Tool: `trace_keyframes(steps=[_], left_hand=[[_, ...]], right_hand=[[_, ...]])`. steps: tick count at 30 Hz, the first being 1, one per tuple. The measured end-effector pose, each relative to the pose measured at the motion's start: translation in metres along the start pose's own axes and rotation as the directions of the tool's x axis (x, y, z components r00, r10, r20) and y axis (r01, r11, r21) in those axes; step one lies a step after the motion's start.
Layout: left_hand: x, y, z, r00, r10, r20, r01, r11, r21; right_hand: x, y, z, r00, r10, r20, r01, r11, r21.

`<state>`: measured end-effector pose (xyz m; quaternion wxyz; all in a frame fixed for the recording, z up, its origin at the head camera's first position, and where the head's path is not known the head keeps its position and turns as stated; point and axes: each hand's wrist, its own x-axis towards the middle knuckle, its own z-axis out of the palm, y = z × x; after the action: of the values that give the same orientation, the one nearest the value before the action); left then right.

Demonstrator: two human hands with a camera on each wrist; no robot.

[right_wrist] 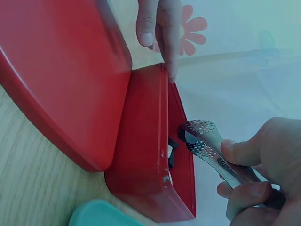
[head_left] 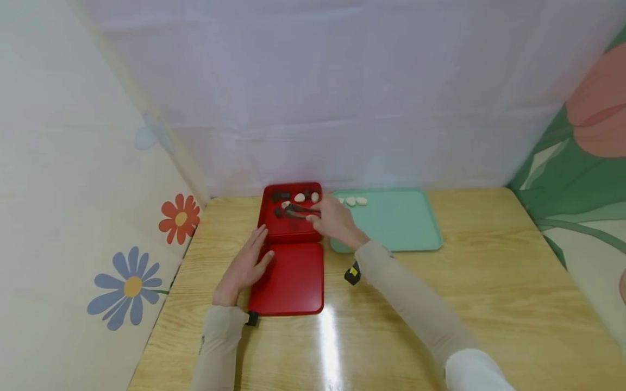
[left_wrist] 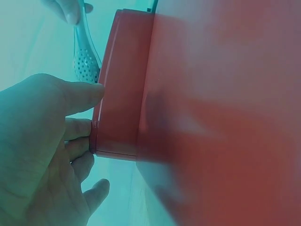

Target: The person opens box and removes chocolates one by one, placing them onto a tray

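Note:
My right hand (head_left: pixel 335 220) holds metal tongs (right_wrist: pixel 211 148) with perforated ends over the open red box (head_left: pixel 293 238). Between the tong ends shows a dark rounded piece (right_wrist: pixel 189 137). White stones (head_left: pixel 299 197) and dark pieces (head_left: pixel 281 196) lie in the box; its walls hide most of them in the wrist views. My left hand (head_left: pixel 246 266) rests with extended fingers at the box's near left corner, fingertips touching the rim. The red lid (head_left: pixel 293 279) lies folded open toward me, beside the left thumb.
A mint-green tray (head_left: pixel 396 220) stands right of the box, with a short row of white stones (head_left: pixel 361 201) along its far edge. A pale cloth wall (head_left: pixel 342 108) rises behind both. All stand on a wood-grain table (head_left: pixel 469 271).

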<state>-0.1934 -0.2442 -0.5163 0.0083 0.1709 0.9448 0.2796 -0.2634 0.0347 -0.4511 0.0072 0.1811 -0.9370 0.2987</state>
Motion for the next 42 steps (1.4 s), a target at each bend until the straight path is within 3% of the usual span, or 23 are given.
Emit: trace_keyframes(steps=[16, 37, 42], left_hand=[[-0.002, -0.003, -0.004, 1.0, -0.024, 0.004, 0.024, 1.0, 0.009], [0.0, 0.0, -0.001, 1.0, -0.029, 0.007, 0.029, 0.999, 0.015], [0.001, 0.001, 0.0, 0.999, -0.03, 0.012, 0.03, 0.999, 0.011]], right_hand=[[-0.011, 0.022, -0.021, 1.0, 0.004, -0.021, -0.003, 0.998, 0.059], [-0.031, 0.061, -0.045, 0.997, 0.047, -0.055, -0.048, 0.999, -0.023], [-0.033, 0.072, -0.046, 0.997, 0.072, -0.041, -0.072, 0.997, 0.003]])
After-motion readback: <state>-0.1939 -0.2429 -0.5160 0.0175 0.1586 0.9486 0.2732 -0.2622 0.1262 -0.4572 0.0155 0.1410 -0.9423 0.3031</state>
